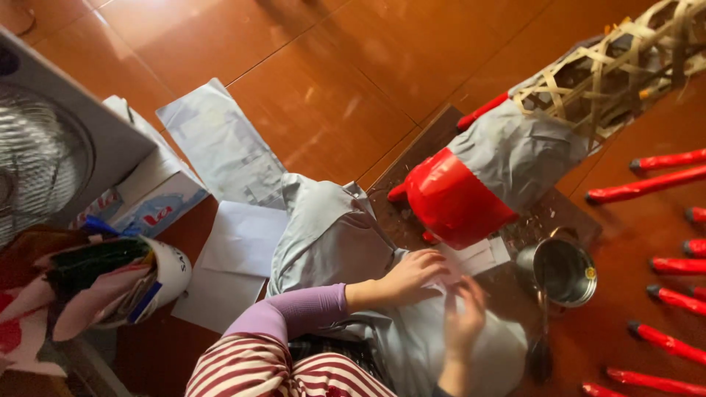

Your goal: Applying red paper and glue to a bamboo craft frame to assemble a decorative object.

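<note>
Head view, looking down at a brown tiled floor (323, 81). Person seated, striped trousers, lilac sleeve.

Left hand (412, 278): fingers curled down onto a small white paper piece (478, 259) lying at the foot of the red figure (452, 202). I read it as pinching the paper's edge against the grey sheet (331, 235) spread over the lap, though motion blur keeps me from being sure of a true grip.

Right hand (465, 317): blurred, fingers apart and loose, hovering just beside the same paper, nothing clamped that I can see.

The red figure is half wrapped in grey paper and joined to a woven bamboo frame (618, 66), resting on a dark board. A small metal pot (562, 272) stands just right of the white paper, with a dark handle or brush (540, 353) running down from it.

Around: red-wrapped sticks (662, 184) laid out at right, loose white and grey sheets (220, 147) at left, a fan (37, 162), a cup stuffed with coloured paper (132, 283).

Risks as I judge them: the right hand works close to the pot, so a careless sweep could tip it onto the sheets. The thin paper could tear or crease under the left fingertips. The figure looks top-heavy against the frame; a nudge may roll it.
</note>
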